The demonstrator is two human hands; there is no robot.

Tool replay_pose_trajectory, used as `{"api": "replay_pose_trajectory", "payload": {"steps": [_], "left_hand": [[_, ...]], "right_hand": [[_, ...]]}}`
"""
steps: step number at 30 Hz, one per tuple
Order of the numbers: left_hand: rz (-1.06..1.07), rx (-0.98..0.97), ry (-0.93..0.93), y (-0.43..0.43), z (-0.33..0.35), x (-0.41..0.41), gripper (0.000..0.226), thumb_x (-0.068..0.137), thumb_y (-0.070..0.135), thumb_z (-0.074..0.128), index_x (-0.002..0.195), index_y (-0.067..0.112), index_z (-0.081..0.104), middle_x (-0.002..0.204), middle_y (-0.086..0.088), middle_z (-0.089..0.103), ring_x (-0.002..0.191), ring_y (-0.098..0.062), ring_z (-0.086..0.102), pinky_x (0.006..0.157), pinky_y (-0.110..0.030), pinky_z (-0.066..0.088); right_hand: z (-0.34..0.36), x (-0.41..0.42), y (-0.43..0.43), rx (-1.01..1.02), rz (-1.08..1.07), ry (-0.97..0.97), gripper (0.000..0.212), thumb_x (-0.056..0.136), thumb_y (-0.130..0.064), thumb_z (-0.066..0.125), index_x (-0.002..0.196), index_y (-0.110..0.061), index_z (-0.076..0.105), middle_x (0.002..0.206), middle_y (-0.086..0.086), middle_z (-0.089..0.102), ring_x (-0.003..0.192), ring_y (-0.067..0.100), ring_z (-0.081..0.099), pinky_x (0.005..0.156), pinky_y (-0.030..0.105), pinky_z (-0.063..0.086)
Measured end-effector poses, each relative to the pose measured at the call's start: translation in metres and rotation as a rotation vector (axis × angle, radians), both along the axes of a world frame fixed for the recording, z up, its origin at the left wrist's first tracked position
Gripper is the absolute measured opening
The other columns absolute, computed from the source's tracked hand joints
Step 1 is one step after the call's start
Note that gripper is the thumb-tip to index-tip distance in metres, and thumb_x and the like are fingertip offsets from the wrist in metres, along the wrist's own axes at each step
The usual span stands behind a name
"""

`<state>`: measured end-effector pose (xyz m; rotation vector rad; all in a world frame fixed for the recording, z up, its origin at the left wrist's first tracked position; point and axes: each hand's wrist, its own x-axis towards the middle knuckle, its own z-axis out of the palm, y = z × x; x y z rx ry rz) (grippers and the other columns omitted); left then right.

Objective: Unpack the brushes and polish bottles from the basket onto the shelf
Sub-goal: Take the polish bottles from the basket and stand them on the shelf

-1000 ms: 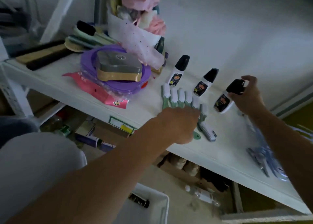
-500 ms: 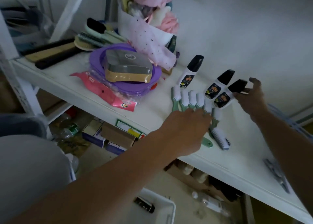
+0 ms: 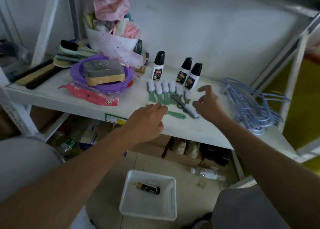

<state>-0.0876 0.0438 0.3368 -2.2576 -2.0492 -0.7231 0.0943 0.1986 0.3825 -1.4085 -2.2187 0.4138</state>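
Note:
Three white polish bottles with black caps [image 3: 184,71] stand upright at the back of the white shelf [image 3: 199,128]. In front of them lies a row of several green-handled brushes [image 3: 162,94], with a grey-handled brush [image 3: 187,107] slanted across their right end. My left hand [image 3: 147,119] hovers at the shelf's front edge, its fingers curled over one more green brush [image 3: 175,115] that lies crosswise. To the right, my right hand [image 3: 207,104] is spread loosely and holds nothing. On the floor below, the white basket [image 3: 166,209] holds one dark bottle [image 3: 147,190].
Left on the shelf sit a purple basin [image 3: 103,87] with a grey and tan box in it, a pink packet [image 3: 90,95], a wrapped bouquet [image 3: 114,30] and large brushes [image 3: 69,54]. Blue hangers [image 3: 252,107] are piled at the right. Boxes and shoes fill the lower shelf.
My right hand let go of the third bottle, which now stands beside the second, and drew back toward the front. My left hand pulled back from the brush row to the shelf's front edge.

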Motion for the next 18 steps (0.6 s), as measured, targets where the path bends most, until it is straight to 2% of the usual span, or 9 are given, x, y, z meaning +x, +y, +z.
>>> {"api": "replay_pose_trajectory", "payload": {"steps": [2,3,5,7,9,11,14,16,18], "left_hand": [[-0.013,0.009,0.0,-0.009,-0.008,0.001,0.017,0.089,0.016,0.057,0.106,0.016,0.054,0.096,0.0,0.061,0.081,-0.024,0.058,0.066,-0.039,0.047],[-0.012,-0.011,0.006,-0.012,-0.01,0.0,0.014,0.088,0.017,0.057,0.099,0.019,0.049,0.088,0.003,0.058,0.075,-0.023,0.056,0.059,-0.037,0.042],[-0.004,-0.077,0.013,-0.019,-0.016,-0.004,0.017,0.086,0.02,0.056,0.092,0.025,0.041,0.081,0.007,0.053,0.067,-0.02,0.052,0.052,-0.032,0.033],[-0.011,-0.167,0.056,-0.025,-0.024,-0.008,0.02,0.087,0.022,0.055,0.092,0.027,0.037,0.082,0.007,0.053,0.066,-0.02,0.053,0.052,-0.035,0.038],[-0.014,-0.293,0.124,-0.028,-0.034,-0.011,0.023,0.088,0.026,0.055,0.101,0.025,0.037,0.092,0.003,0.057,0.072,-0.022,0.058,0.062,-0.042,0.05],[-0.01,-0.444,0.187,-0.027,-0.046,-0.013,0.041,0.089,0.03,0.058,0.121,0.022,0.035,0.117,-0.004,0.059,0.084,-0.023,0.06,0.07,-0.042,0.053],[-0.021,-0.665,0.223,-0.023,-0.065,-0.016,0.082,0.091,0.03,0.062,0.152,0.031,0.006,0.157,-0.008,0.032,0.108,-0.027,0.061,0.082,-0.039,0.051],[-0.026,-0.74,0.259,-0.017,-0.074,-0.015,0.094,0.094,0.03,0.062,0.154,0.036,-0.009,0.163,-0.008,0.02,0.112,-0.03,0.059,0.088,-0.041,0.051],[-0.047,-0.752,0.302,-0.01,-0.08,-0.012,0.097,0.096,0.032,0.061,0.155,0.035,-0.015,0.166,-0.01,0.012,0.127,-0.035,0.052,0.103,-0.047,0.046]], "right_hand": [[-0.003,-0.003,-0.037,0.012,0.001,-0.069,0.018,0.083,-0.032,0.064,0.093,-0.019,0.058,0.075,0.001,0.064,0.063,0.016,0.06,0.051,0.026,0.045],[-0.007,-0.005,-0.052,-0.022,0.024,-0.117,0.016,0.082,-0.033,0.062,0.085,-0.017,0.061,0.073,0.001,0.064,0.063,0.016,0.06,0.052,0.027,0.047],[-0.022,-0.009,-0.076,-0.165,0.121,-0.26,0.021,0.082,-0.033,0.059,0.08,-0.014,0.065,0.073,0.004,0.067,0.066,0.02,0.065,0.06,0.031,0.054],[-0.047,-0.013,-0.091,-0.343,0.246,-0.431,0.025,0.087,-0.032,0.057,0.086,-0.009,0.066,0.074,0.006,0.072,0.065,0.018,0.068,0.064,0.03,0.056],[-0.084,-0.019,-0.096,-0.528,0.328,-0.532,0.027,0.091,-0.029,0.055,0.093,-0.004,0.065,0.075,0.008,0.075,0.055,0.007,0.068,0.058,0.024,0.051],[-0.128,-0.025,-0.096,-0.648,0.327,-0.601,0.03,0.093,-0.028,0.053,0.098,-0.002,0.066,0.08,0.009,0.077,0.057,0.008,0.069,0.057,0.024,0.05],[-0.198,-0.03,-0.09,-0.741,0.308,-0.689,0.029,0.092,-0.027,0.054,0.095,-0.001,0.066,0.088,0.012,0.074,0.079,0.023,0.073,0.066,0.029,0.055],[-0.241,-0.029,-0.09,-0.723,0.314,-0.752,0.032,0.092,-0.03,0.057,0.11,-0.004,0.062,0.107,0.014,0.068,0.1,0.03,0.068,0.079,0.035,0.054],[-0.281,-0.028,-0.093,-0.693,0.297,-0.798,0.043,0.093,-0.031,0.057,0.128,-0.006,0.055,0.127,0.013,0.061,0.115,0.031,0.061,0.091,0.038,0.051]]}}
